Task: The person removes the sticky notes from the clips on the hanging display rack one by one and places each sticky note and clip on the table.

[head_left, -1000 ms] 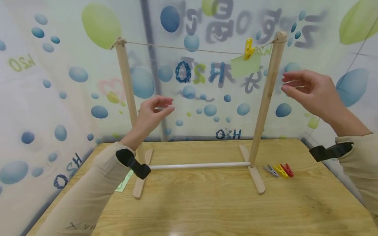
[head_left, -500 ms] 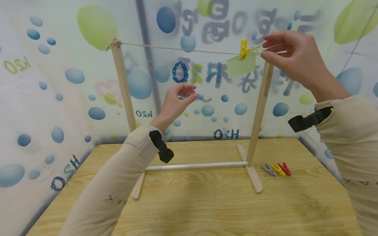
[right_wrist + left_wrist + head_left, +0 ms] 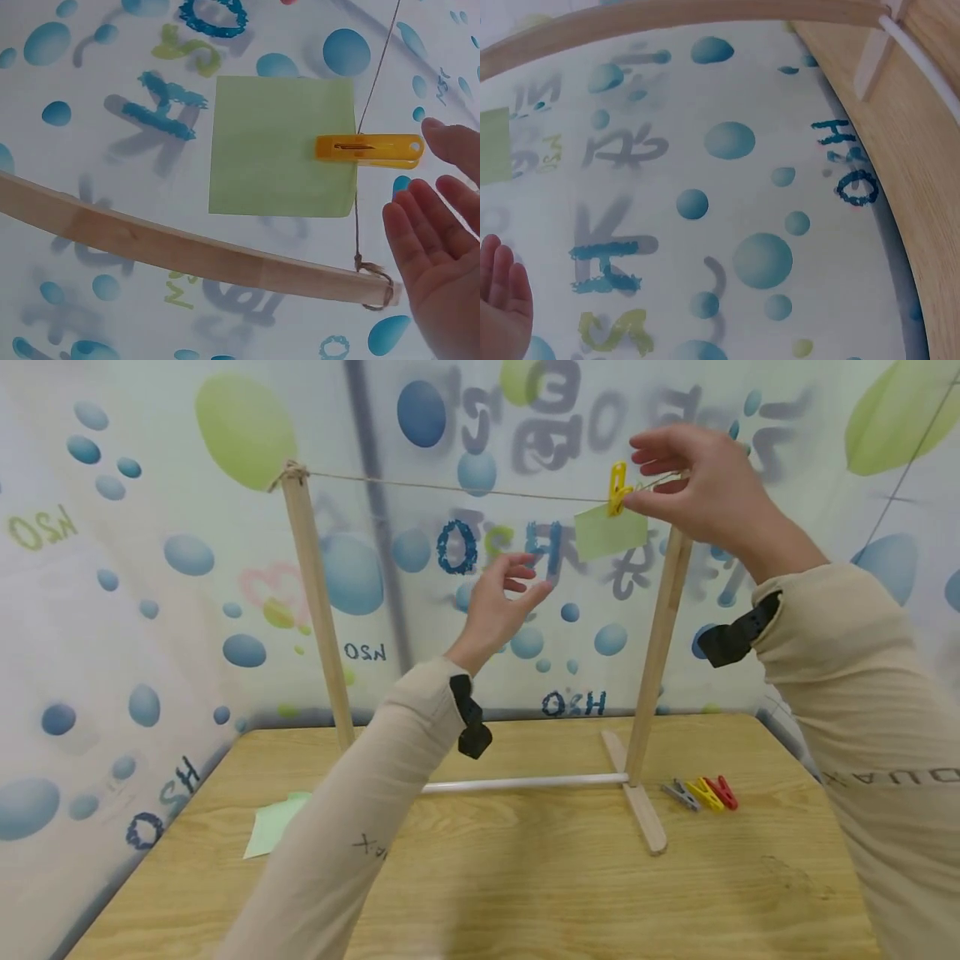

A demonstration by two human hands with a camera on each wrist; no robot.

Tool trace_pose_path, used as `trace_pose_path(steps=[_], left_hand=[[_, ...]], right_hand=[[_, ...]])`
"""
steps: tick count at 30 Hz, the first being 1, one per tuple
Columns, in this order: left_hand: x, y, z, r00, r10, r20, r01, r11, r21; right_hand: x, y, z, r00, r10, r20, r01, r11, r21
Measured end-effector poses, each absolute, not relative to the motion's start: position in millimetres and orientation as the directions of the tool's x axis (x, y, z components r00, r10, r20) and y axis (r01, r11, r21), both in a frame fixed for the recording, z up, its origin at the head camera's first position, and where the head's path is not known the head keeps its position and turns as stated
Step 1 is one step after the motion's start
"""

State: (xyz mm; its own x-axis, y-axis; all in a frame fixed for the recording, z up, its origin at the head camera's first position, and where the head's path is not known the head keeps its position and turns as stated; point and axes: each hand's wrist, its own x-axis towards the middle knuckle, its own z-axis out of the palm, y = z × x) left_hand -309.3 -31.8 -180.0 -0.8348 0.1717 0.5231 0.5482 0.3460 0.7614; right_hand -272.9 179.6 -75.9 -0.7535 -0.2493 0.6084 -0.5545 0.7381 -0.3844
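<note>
A yellow clothespin [image 3: 617, 489] clips a pale green paper square [image 3: 611, 532] to the string [image 3: 450, 487] near the right post. Beside the clothespin is my right hand [image 3: 697, 477], thumb and fingers apart; in the right wrist view, the thumb [image 3: 452, 144] comes close to the clothespin's handle end, and nothing is gripped. Lower and to the left of the paper, my left hand [image 3: 504, 603] is raised in the air with its fingers loosely bent, holding nothing. Only part of the left hand [image 3: 502, 304] shows at the edge of the left wrist view.
Two wooden posts, left [image 3: 318, 602] and right [image 3: 660, 652], carry the string. A white rod [image 3: 525, 782] joins them low down. Grey [image 3: 681, 794], yellow [image 3: 705, 793] and red [image 3: 722, 792] clothespins lie on the table [image 3: 555, 877] at right; green paper [image 3: 276, 825] lies at left.
My right hand has moved left and up from beyond the right post to the yellow clothespin. The left hand has risen and shifted right toward the hanging paper.
</note>
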Motion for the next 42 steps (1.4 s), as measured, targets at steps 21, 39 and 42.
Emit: trace_pose_path(steps=[21, 39, 42], left_hand=[[-322.3, 21.6, -171.1, -0.898, 0.094, 0.430, 0.438, 0.092, 0.894], [-323.3, 37.6, -173.5, -0.905, 0.021, 0.426, 0.424, -0.057, 0.904], [-323.4, 38.7, -174.0, -0.907, 0.002, 0.420, 0.419, -0.081, 0.905]], right_hand=[[-286.8, 168.4, -65.2, -0.796, -0.331, 0.506, -0.537, 0.773, -0.339], [-291.0, 177.6, -70.1, -0.826, -0.244, 0.508, -0.519, 0.681, -0.516], [-292.4, 179.2, -70.5, -0.830, -0.235, 0.506, -0.521, 0.651, -0.553]])
